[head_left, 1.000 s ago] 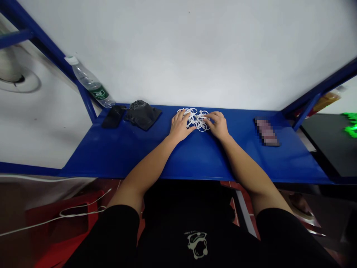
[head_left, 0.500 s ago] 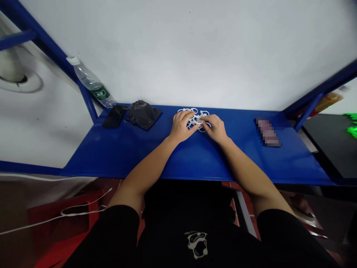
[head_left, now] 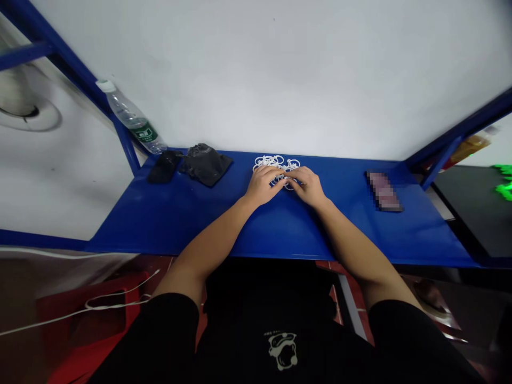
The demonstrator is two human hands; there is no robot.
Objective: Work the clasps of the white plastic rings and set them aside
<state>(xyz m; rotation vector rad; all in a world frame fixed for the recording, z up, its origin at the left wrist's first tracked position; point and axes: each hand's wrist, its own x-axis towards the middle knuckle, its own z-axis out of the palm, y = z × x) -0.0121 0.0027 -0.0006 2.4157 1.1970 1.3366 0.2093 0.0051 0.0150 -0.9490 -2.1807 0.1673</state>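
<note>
A pile of white rings [head_left: 269, 160] with small knob-like loops, perhaps curtain rings, lies near the back of the blue tabletop. My left hand [head_left: 262, 182] curves over the pile's left and front side, thumb and fingers bent toward each other. Facing it, my right hand [head_left: 307, 184] has its thumb and forefinger closed around a white ring [head_left: 285, 181]. The fingertips of both hands nearly meet there, and the left fingers also seem to grip that ring. Much of it is hidden behind my fingers.
On the blue tabletop [head_left: 192, 218], a dark drawstring pouch [head_left: 207, 164] and a flat black item [head_left: 163, 167] lie left. A plastic bottle [head_left: 134, 120] leans at the back left corner. A blurred-out phone-like object [head_left: 384, 191] lies right. Blue metal posts [head_left: 126, 141] frame the sides.
Both hands have drawn closer together and lowered slightly, fingertips now nearly meeting. The ring held between them is more hidden, and more of the pile shows behind my fingers.
</note>
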